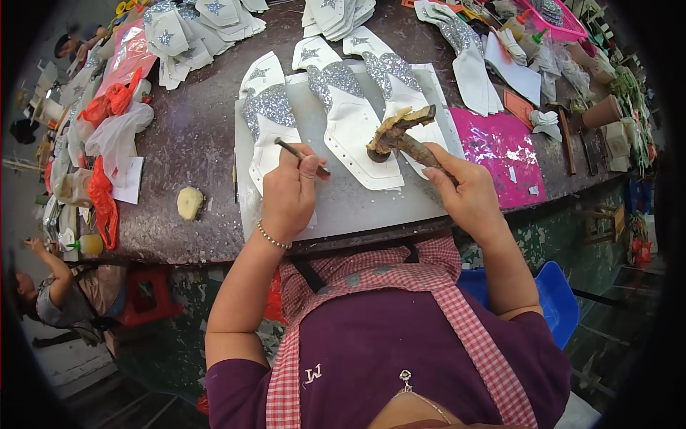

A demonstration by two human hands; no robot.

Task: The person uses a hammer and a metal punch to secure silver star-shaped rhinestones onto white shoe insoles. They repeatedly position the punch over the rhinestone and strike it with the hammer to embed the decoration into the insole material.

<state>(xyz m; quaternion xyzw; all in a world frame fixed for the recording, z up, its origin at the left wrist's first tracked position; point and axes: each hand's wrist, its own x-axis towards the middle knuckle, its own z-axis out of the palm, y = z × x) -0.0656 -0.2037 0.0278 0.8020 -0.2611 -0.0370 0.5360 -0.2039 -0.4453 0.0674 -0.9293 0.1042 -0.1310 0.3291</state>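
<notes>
My left hand [291,191] is closed around a thin metal rod, seemingly a hole punch [286,147], held at a slant above the left white-and-glitter shoe-upper piece [267,107]. In my right hand [468,187] is the handle of a hammer [414,146], its head wrapped in ragged tan material. The hammer head hangs over the middle upper piece [350,132], which has a row of small holes along its lower edge. Partly behind the hammer is a third upper piece [389,75]. All three lie side by side on a pale board [329,211].
Stacks of star-marked pieces [207,32] lie at the far left and far middle. More glitter pieces [471,75] and a pink glitter sheet [496,157] are on the right. A yellowish lump [190,203] and plastic bags [118,136] sit left. Another person [68,286] sits at left.
</notes>
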